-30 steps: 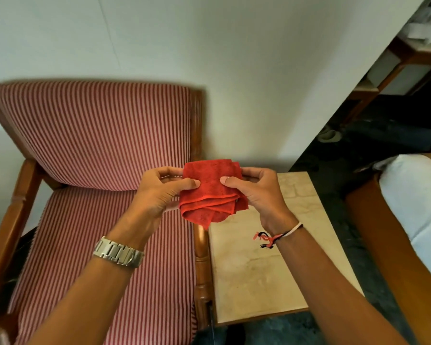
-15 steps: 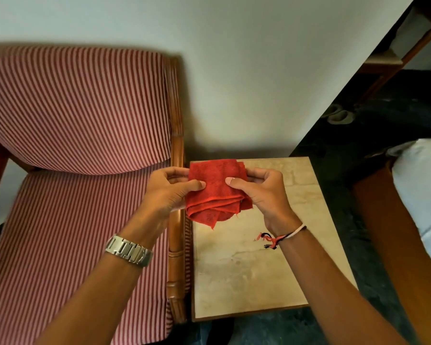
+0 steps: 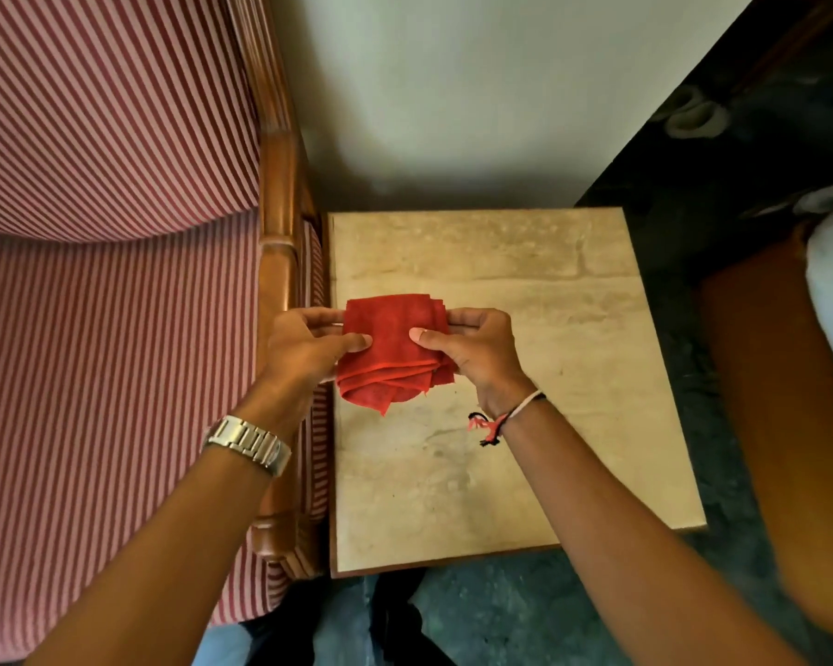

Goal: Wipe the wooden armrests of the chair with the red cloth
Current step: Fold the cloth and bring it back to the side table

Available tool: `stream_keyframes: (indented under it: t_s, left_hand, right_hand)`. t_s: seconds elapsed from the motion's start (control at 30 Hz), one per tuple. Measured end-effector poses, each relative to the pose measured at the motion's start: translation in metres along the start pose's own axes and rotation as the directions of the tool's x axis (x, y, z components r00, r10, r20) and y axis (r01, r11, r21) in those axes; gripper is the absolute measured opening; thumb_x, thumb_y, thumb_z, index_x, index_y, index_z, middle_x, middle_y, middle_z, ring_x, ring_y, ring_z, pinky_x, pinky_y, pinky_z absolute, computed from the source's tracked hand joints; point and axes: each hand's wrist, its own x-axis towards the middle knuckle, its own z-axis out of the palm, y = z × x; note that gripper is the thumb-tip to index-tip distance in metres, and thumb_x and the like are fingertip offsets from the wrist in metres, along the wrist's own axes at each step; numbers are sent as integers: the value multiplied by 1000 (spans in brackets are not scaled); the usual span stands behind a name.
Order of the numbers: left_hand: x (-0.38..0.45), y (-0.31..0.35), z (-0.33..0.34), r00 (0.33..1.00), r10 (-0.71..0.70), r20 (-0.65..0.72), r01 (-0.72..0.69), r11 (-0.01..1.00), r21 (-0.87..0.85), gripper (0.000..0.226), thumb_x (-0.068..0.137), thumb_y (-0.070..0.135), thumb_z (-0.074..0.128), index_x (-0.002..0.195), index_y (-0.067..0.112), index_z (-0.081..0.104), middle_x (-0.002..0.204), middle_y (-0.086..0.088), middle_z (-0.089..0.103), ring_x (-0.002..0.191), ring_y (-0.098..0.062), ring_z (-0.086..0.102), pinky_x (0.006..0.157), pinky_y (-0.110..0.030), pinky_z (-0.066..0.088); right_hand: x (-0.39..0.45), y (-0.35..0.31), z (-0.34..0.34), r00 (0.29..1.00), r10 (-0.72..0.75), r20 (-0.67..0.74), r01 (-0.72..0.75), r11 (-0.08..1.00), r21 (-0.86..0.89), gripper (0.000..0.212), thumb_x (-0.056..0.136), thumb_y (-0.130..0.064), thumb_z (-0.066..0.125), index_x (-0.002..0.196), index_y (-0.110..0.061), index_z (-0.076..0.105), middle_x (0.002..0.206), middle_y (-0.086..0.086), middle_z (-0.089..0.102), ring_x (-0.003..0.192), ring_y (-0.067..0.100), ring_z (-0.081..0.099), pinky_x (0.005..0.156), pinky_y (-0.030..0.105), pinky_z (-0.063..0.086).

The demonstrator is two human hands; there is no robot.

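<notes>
Pale stone tabletop (image 3: 501,473) fills the lower centre of the frame. Above it the folded red cloth (image 3: 393,348) is pinched between the left hand (image 3: 304,350) and right hand (image 3: 477,350). Further left, the wooden armrest (image 3: 277,223) is not yet touched, so wiping appears unstarted.

Home living room or bedroom corner: red-and-white striped upholstered chair with polished wooden frame (image 3: 92,281), square beige stone-topped side table (image 3: 525,449) pushed just beside it, plain off-white wall (image 3: 453,88), dark mottled floor (image 3: 693,161), pale slipper-like footwear (image 3: 696,118) near wall.
</notes>
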Motion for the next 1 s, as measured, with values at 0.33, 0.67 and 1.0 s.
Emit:
stream_keyframes:
  t_s: [0.33, 0.67, 1.0]
  left_hand:
    - [77, -67, 40, 992, 4, -127, 14, 990, 143, 46, 74, -7, 79, 117, 1, 65, 105, -15, 72, 89, -24, 71, 63, -24, 55]
    - [106, -107, 56, 983, 17, -182, 40, 952, 304, 37, 73, -1, 82, 107, 4, 68, 84, 1, 60, 82, -15, 60, 79, -31, 57]
    - [109, -115, 55, 973, 65, -220, 23, 927, 375, 41, 68, 14, 90, 101, 12, 67, 89, -3, 69, 87, -22, 69, 81, -38, 61]
  right_hand:
    - [72, 71, 20, 989, 133, -66, -134, 991, -20, 50, 67, 1, 91, 111, 12, 70, 109, 29, 75, 101, 39, 75, 92, 53, 61]
    - [99, 100, 28, 987, 117, -113, -137, 972, -190, 31, 64, -3, 94, 86, -2, 72, 101, 24, 76, 97, 37, 75, 89, 46, 62]
    - [99, 114, 35, 990, -65, -128, 4, 905, -425, 38, 69, -22, 93, 94, -7, 68, 94, 12, 75, 88, 30, 73, 79, 47, 63]
